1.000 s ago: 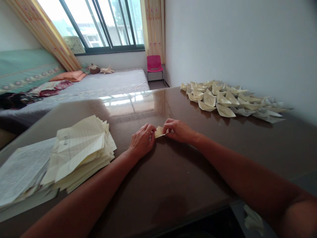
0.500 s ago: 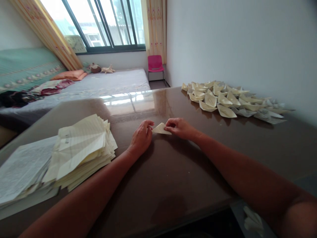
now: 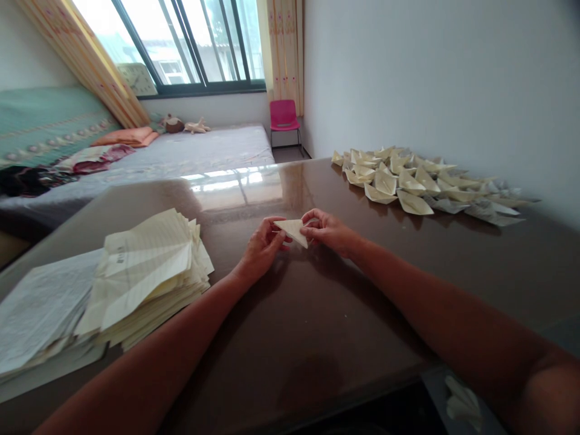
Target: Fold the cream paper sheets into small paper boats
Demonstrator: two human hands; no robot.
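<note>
Room to move lies mostly around our hands: open tabletop runs from them back to the near edge of the table (image 3: 317, 326), where our forearms cross it. To the left, a stack of sheets (image 3: 149, 272) sits well apart from our left hand (image 3: 260, 251), and its ragged right edge overhangs in uneven steps. To the far right, a pile of paper boats (image 3: 408, 184) spreads along the wall (image 3: 430, 72), well apart from our right hand (image 3: 333, 232), with a strip of open surface between. The table's far edge ends before a bed (image 3: 203, 154), and a pink chair (image 3: 283, 115) stands beyond it by the window (image 3: 190, 42).

We hold a folded triangle (image 3: 292, 230) just above the tabletop, near its middle, between both hands. Our left fingers close narrowly on its left point, and our right fingers pinch its right side, curled tight. Whether its lower tip touches the table, we cannot tell.

The triangle is cream paper, flat, with crisp straight edges and a sharp near tip. The table is dark brown and glossy, mirroring the window light at its far side. The sheets are pale, lined and creased in fans. The boats are pointed and angular, cream in front and greyer, printed paper at the far right.
</note>
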